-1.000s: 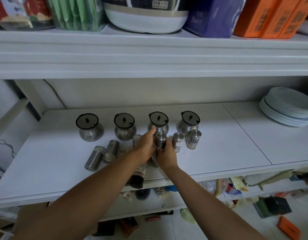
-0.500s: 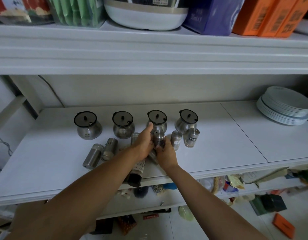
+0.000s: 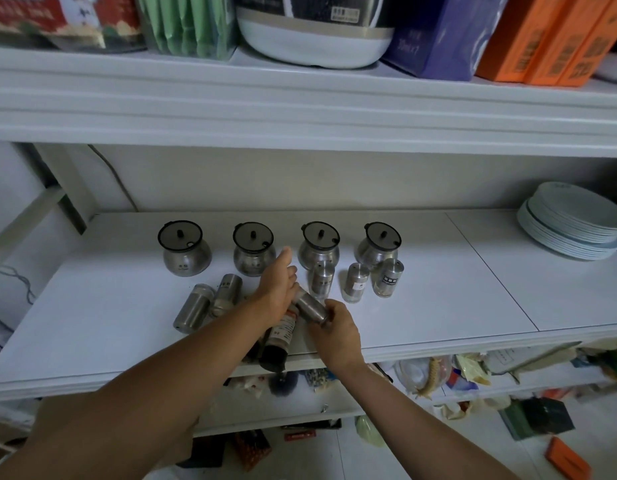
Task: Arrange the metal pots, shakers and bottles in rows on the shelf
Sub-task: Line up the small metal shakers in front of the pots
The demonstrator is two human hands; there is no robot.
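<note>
Several round metal pots with dark lids, the leftmost pot (image 3: 185,252) among them, stand in a row at the back of the white shelf (image 3: 438,289). In front of the right pots three shakers stand upright, led by a shaker (image 3: 322,279). Two shakers (image 3: 193,308) lie tilted at the left. My right hand (image 3: 336,332) grips the near end of a lying metal shaker (image 3: 310,308), and my left hand (image 3: 277,289) rests on its far end, thumb raised. A dark labelled bottle (image 3: 279,344) lies under my left wrist at the shelf's front edge.
A stack of pale plates (image 3: 573,221) sits at the shelf's right end. The shelf above carries boxes and a white cooker (image 3: 310,39). Bags and clutter fill the lower shelf (image 3: 473,372) and the floor.
An upright shaker now stands free in front of the third pot. Both hands drew back toward the shelf front and took hold of a lying shaker.
</note>
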